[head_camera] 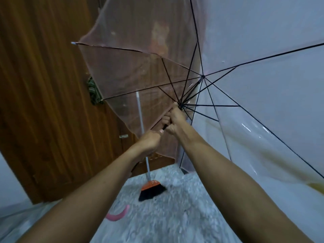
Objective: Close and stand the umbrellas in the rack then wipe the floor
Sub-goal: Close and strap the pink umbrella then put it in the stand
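Both arms reach forward and up. The left hand (150,140) has its grip clenched round the dark shaft of the umbrella (245,85), thumb on top. The right hand (175,120), just above it and touching, is clenched on the shaft at the runner where the ribs meet. The clear canopy is spread open, tilted, filling the upper right. Behind it a broom (151,187) leans by the wooden door (43,102), bristles on the speckled floor (171,216). A pink curved handle (119,214) lies near.
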Demonstrator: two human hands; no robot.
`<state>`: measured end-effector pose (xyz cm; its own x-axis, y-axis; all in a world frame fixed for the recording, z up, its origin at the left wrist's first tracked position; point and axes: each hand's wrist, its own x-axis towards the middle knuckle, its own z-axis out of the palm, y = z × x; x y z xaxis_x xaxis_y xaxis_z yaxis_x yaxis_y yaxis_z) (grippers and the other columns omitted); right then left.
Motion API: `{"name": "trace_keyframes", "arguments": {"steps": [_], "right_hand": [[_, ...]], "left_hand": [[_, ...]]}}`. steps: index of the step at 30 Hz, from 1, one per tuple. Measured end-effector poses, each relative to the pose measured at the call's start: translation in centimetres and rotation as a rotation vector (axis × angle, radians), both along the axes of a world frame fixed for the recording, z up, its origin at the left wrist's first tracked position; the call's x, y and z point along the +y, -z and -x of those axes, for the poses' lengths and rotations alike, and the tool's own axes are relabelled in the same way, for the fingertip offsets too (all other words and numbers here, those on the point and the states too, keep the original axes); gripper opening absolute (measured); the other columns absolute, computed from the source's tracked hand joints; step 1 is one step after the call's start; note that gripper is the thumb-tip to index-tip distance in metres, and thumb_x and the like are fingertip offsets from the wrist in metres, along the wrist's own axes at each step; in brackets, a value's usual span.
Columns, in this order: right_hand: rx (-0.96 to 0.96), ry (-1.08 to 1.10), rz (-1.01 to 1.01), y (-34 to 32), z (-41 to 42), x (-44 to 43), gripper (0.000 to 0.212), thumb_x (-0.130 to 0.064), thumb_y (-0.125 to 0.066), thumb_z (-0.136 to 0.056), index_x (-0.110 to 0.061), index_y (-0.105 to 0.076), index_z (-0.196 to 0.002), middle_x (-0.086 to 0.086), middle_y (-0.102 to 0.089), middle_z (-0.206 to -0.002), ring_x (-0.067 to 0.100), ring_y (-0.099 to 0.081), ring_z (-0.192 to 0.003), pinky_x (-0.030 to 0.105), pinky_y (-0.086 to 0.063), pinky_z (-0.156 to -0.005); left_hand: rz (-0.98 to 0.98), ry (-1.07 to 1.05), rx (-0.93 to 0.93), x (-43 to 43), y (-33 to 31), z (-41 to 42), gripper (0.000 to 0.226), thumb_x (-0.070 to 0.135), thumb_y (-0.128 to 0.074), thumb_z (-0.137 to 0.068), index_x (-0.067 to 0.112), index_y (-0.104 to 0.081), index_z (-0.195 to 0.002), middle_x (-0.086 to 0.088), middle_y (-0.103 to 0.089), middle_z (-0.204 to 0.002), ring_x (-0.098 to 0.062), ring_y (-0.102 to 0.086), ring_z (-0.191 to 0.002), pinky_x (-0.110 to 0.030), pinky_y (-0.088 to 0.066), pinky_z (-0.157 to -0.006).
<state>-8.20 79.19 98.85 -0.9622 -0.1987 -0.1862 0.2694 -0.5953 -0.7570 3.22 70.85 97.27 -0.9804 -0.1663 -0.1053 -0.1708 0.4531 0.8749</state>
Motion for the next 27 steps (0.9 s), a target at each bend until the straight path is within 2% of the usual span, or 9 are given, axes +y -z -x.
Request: {"name": "trace_keyframes", "arguments": {"steps": [4,9,11,14,19,21,23,24,27], "right_hand": [[0.057,0.035,-0.077,-1.2,1.2,-0.6,0.046,-0.044,-0.037,-0.108,-0.021,-0.03,-0.069,-0.008,-0.02,-0.038,0.005,-0.016,-0.026,0.014,-0.013,-0.028],[0.089,0.062,-0.081,-4.5,4.0,0.5,0.039,-0.039,-0.038,-0.108,-0.024,-0.037,-0.073,-0.008,-0.02,-0.045,0.004,-0.015,-0.029,0.014,-0.013,-0.027],[0.085,0.074,-0.071,-6.0,4.8,1.0,0.038,-0.036,-0.036,-0.109,-0.026,-0.04,-0.073,-0.008,-0.019,-0.043,0.005,-0.014,-0.03,0.014,-0.011,-0.028],[0.123,0.078,-0.041,-7.6,5.2,0.5,0.036,-0.033,-0.029,-0.11,-0.029,-0.041,-0.076,-0.009,-0.017,-0.041,0.005,-0.013,-0.029,0.016,-0.011,-0.028],[0.157,0.082,-0.001,-8.9,4.7,-0.8,0.033,-0.031,-0.036,-0.109,-0.025,-0.043,-0.078,-0.008,-0.02,-0.039,0.005,-0.014,-0.028,0.017,-0.014,-0.029],[0.143,0.1,0.019,-8.5,3.9,-1.5,0.029,-0.029,-0.042,-0.108,-0.021,-0.047,-0.081,-0.007,-0.028,-0.035,0.005,-0.023,-0.026,0.014,-0.026,-0.029],[0.104,0.083,0.019,-7.1,2.9,-2.8,0.037,-0.034,-0.046,-0.106,-0.015,-0.043,-0.075,-0.004,-0.033,-0.031,0.007,-0.032,-0.024,0.016,-0.04,-0.033],[0.092,0.05,0.011,-6.3,2.3,-3.5,0.041,-0.036,-0.046,-0.106,-0.015,-0.04,-0.071,-0.003,-0.033,-0.031,0.007,-0.034,-0.024,0.016,-0.041,-0.033],[0.069,-0.049,-0.025,-4.3,1.4,-4.8,0.049,-0.04,-0.042,-0.107,-0.019,-0.033,-0.064,-0.006,-0.025,-0.034,0.005,-0.023,-0.023,0.012,-0.022,-0.026]], "left_hand": [[-0.15,0.099,-0.002,-1.1,0.0,0.5,0.043,0.039,-0.043,-0.105,0.017,-0.046,-0.068,0.001,-0.034,-0.052,-0.013,-0.03,-0.038,-0.025,-0.024,-0.045],[-0.349,0.284,-0.144,-4.6,0.4,-1.5,0.041,0.038,-0.046,-0.105,0.007,-0.063,-0.085,-0.004,-0.051,-0.058,-0.017,-0.051,-0.051,-0.028,-0.042,-0.053],[-0.491,0.289,-0.16,-5.6,0.9,-2.3,0.046,0.04,-0.042,-0.105,0.009,-0.059,-0.075,-0.004,-0.045,-0.053,-0.017,-0.045,-0.044,-0.025,-0.038,-0.044],[-0.664,0.206,-0.082,-5.2,0.7,-2.4,0.047,0.038,-0.036,-0.106,0.017,-0.042,-0.064,0.003,-0.027,-0.046,-0.008,-0.022,-0.03,-0.017,-0.016,-0.035],[-0.585,0.145,-0.011,-4.7,0.0,-1.7,0.049,0.04,-0.035,-0.106,0.021,-0.036,-0.061,0.003,-0.023,-0.051,-0.01,-0.016,-0.037,-0.019,-0.012,-0.04],[-0.56,0.141,-0.021,-5.1,-0.2,-1.2,0.049,0.04,-0.035,-0.106,0.022,-0.037,-0.061,0.003,-0.025,-0.052,-0.01,-0.018,-0.038,-0.02,-0.014,-0.041],[-0.537,0.122,-0.018,-5.1,-0.6,-0.2,0.049,0.041,-0.034,-0.106,0.023,-0.036,-0.06,0.004,-0.026,-0.052,-0.01,-0.019,-0.038,-0.022,-0.013,-0.042],[-0.542,0.106,-0.018,-4.9,-0.8,0.5,0.049,0.041,-0.035,-0.106,0.023,-0.036,-0.06,0.004,-0.026,-0.05,-0.01,-0.019,-0.037,-0.022,-0.013,-0.041],[-0.551,0.048,-0.036,-4.5,-1.1,2.0,0.05,0.042,-0.036,-0.105,0.022,-0.034,-0.059,0.005,-0.025,-0.046,-0.01,-0.019,-0.033,-0.019,-0.015,-0.036]]}}
